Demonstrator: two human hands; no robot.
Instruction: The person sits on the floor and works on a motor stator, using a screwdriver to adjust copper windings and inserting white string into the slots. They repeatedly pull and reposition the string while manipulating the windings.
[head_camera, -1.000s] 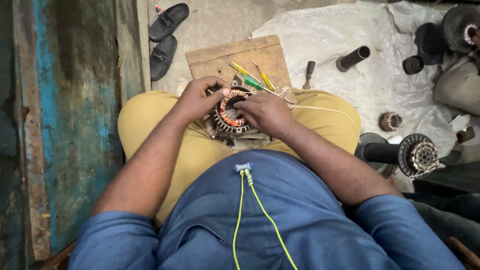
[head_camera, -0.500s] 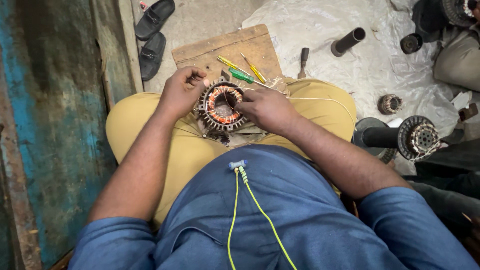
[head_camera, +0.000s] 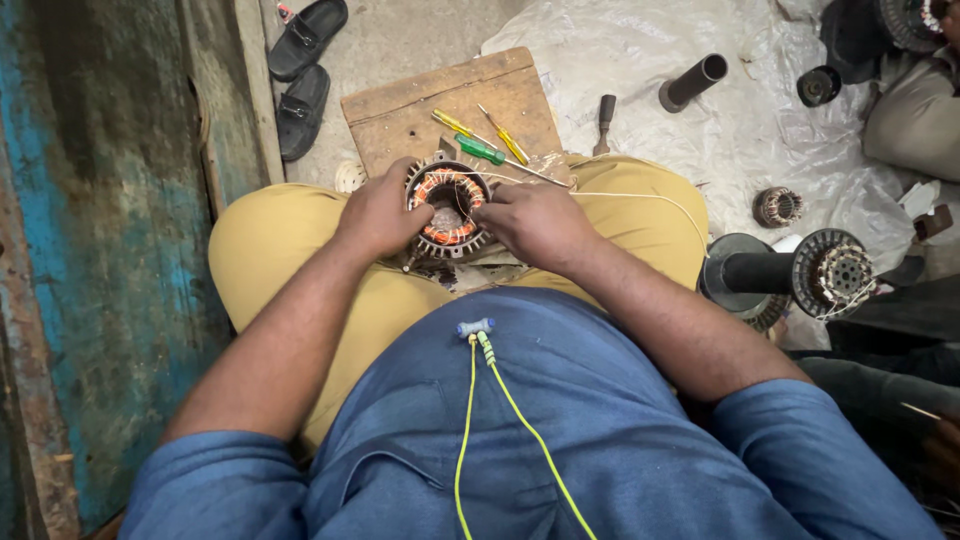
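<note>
A round metal motor stator (head_camera: 448, 210) with orange copper windings rests on my lap, between my knees in yellow trousers. My left hand (head_camera: 380, 212) grips its left rim. My right hand (head_camera: 535, 222) holds its right side, fingers at the windings. A thin pale wire (head_camera: 640, 197) runs from the stator across my right thigh. Just beyond the stator lies a wooden board (head_camera: 400, 110) with a green-handled screwdriver (head_camera: 480, 149) and two yellow-handled screwdrivers (head_camera: 505, 135) on it.
Black sandals (head_camera: 305, 70) lie by a worn blue wooden panel (head_camera: 90, 250) at left. On a plastic sheet at right lie a black tube (head_camera: 692, 82), a small rotor (head_camera: 777, 207) and a shafted motor part (head_camera: 800, 272). Another person's sleeve (head_camera: 915, 110) is top right.
The view has shifted so that the stator and hands sit a little higher and left of before. My hands have turned the stator slightly and stay on it.
</note>
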